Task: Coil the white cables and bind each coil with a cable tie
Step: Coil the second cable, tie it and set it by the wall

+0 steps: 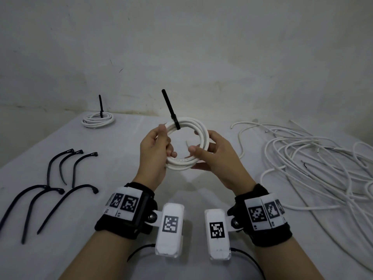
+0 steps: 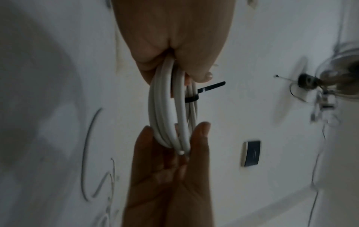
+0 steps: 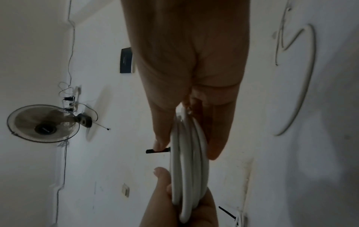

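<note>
flanking the tied coil [image 1: 186,145] clutched in both the left hand [image 1: 156,153] and right hand [image 1: 217,158]: spare ties [image 1: 60,178] leftward, loose cables [image 1: 314,164] rightward, a bound coil [image 1: 98,118] beyond.

Head view: soft, even, dim light — edges bowed by the wide lens.
Wrist views: darker, grainy — background smeared.

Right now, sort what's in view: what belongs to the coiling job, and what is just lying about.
Job:
held coil, in left hand and right hand
its cable tie
finished coil
spare ties
loose cables

Lying about:
wall fan
dark wall panel
</note>
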Available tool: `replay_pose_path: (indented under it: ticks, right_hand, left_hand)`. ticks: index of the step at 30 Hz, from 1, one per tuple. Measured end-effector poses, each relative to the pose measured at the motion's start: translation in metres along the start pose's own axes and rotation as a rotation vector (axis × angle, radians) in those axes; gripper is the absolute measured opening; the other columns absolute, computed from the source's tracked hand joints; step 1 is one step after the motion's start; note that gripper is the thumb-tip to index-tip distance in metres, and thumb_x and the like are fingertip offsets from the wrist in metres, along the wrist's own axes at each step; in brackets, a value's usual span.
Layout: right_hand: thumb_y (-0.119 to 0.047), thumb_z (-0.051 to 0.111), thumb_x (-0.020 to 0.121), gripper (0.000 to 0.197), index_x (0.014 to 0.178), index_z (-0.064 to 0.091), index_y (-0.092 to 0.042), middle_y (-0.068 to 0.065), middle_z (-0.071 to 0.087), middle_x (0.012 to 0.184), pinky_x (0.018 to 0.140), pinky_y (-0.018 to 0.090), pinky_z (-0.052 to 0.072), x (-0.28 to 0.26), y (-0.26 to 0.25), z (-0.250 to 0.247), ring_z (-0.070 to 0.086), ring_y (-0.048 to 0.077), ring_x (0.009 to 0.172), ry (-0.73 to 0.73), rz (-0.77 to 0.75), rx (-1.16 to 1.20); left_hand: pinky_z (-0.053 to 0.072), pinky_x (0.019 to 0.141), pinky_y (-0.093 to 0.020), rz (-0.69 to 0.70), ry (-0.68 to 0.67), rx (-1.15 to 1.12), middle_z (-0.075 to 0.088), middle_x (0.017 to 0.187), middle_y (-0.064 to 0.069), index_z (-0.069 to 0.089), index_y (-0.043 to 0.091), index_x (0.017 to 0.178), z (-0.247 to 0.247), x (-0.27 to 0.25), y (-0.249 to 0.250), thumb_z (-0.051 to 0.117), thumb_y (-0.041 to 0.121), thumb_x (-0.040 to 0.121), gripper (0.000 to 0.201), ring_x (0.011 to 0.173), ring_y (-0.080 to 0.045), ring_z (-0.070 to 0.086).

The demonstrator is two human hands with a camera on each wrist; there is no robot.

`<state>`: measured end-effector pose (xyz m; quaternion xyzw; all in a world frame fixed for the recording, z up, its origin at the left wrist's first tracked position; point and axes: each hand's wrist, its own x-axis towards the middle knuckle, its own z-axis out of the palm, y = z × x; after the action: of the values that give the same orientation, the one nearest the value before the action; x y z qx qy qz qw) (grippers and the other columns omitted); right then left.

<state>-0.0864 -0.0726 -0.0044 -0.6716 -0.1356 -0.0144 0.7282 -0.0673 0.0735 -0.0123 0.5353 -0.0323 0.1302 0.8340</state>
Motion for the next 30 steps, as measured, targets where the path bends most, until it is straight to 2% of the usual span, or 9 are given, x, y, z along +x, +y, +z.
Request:
replay_pose_path:
  ticks: [3,7,12,16,18,20,23,26,30]
  right_hand:
    - [-0.012,0.064,0.086,0.032,0.117,0.056,-0.011,0.015,0.062,0.078,0.071,0.033,0.057,-0.001,0.001,0.004,0.066,0.024,0.074,-0.009,-0.029,0.077]
    - [-0.016,0.062,0.087,0.032,0.119,0.057,-0.013,0.010,0.060,0.074,0.071,0.035,0.057,-0.001,0.010,0.015,0.067,0.024,0.072,-0.015,-0.041,0.131]
    - [-0.023,0.066,0.078,0.043,0.119,0.056,-0.015,0.005,0.064,0.071,0.071,0.035,0.057,-0.003,0.011,0.017,0.069,0.023,0.072,-0.050,-0.026,0.149]
    - [-0.017,0.069,0.080,0.054,0.131,0.050,-0.021,0.011,0.062,0.099,0.071,0.035,0.058,-0.003,0.012,0.020,0.067,0.022,0.084,-0.084,-0.028,0.012]
    - [-0.014,0.069,0.082,0.067,0.141,0.040,-0.028,0.007,0.060,0.114,0.070,0.036,0.059,-0.004,0.012,0.021,0.065,0.013,0.098,-0.078,-0.065,-0.077]
    - [-0.013,0.070,0.082,0.068,0.140,0.040,-0.031,0.006,0.058,0.119,0.069,0.035,0.059,-0.004,0.011,0.020,0.060,0.009,0.108,-0.086,-0.109,-0.122]
    - [-0.013,0.071,0.081,0.060,0.133,0.047,-0.032,0.010,0.060,0.112,0.067,0.035,0.059,-0.005,0.008,0.016,0.064,0.018,0.099,-0.087,-0.132,-0.136]
    - [-0.009,0.068,0.084,0.052,0.128,0.052,-0.030,0.005,0.061,0.095,0.062,0.033,0.058,-0.004,0.006,0.014,0.065,0.017,0.080,-0.002,-0.171,-0.136]
    - [-0.002,0.061,0.088,0.042,0.124,0.055,-0.023,0.006,0.059,0.090,0.061,0.034,0.058,-0.001,0.003,0.007,0.064,0.017,0.078,0.123,-0.221,-0.067]
  left_hand:
    - [0.030,0.034,-0.014,-0.156,-0.028,-0.255,0.027,0.050,0.006,0.060,0.015,0.094,0.003,-0.001,0.009,0.031,0.057,0.093,0.051,0.036,-0.003,0.025]
    - [0.024,0.030,-0.012,-0.239,-0.036,-0.462,0.027,0.044,0.007,0.058,0.015,0.093,-0.003,-0.001,0.013,0.015,0.077,0.083,0.076,0.032,-0.003,0.023]
    - [0.030,0.038,-0.015,-0.199,0.046,-0.557,0.031,0.044,0.002,0.061,0.012,0.089,-0.005,-0.007,0.012,0.016,0.078,0.084,0.081,0.035,-0.009,0.028]
    - [0.023,0.036,-0.013,-0.207,0.143,-0.531,0.029,0.039,0.002,0.058,0.014,0.068,-0.012,-0.004,0.012,0.016,0.076,0.086,0.077,0.032,-0.010,0.024]
    - [0.020,0.036,-0.012,-0.227,0.176,-0.505,0.027,0.039,0.003,0.051,0.015,0.057,-0.014,-0.002,0.013,0.018,0.076,0.086,0.075,0.032,-0.010,0.021]
    - [0.018,0.036,-0.012,-0.243,0.192,-0.476,0.026,0.039,0.003,0.045,0.016,0.055,-0.015,-0.001,0.013,0.020,0.076,0.086,0.071,0.032,-0.010,0.020]
    - [0.019,0.034,-0.013,-0.252,0.175,-0.387,0.025,0.038,0.004,0.042,0.017,0.059,-0.013,0.001,0.011,0.032,0.065,0.090,0.058,0.031,-0.009,0.021]
    - [0.028,0.035,-0.016,-0.204,0.097,-0.192,0.033,0.041,0.003,0.047,0.017,0.069,-0.010,0.007,0.008,0.042,0.043,0.096,0.038,0.032,-0.009,0.027]
    - [0.047,0.050,-0.025,-0.058,-0.041,0.144,0.055,0.077,-0.003,0.055,0.019,0.102,-0.004,0.001,0.007,0.047,0.043,0.095,0.026,0.051,-0.010,0.053]
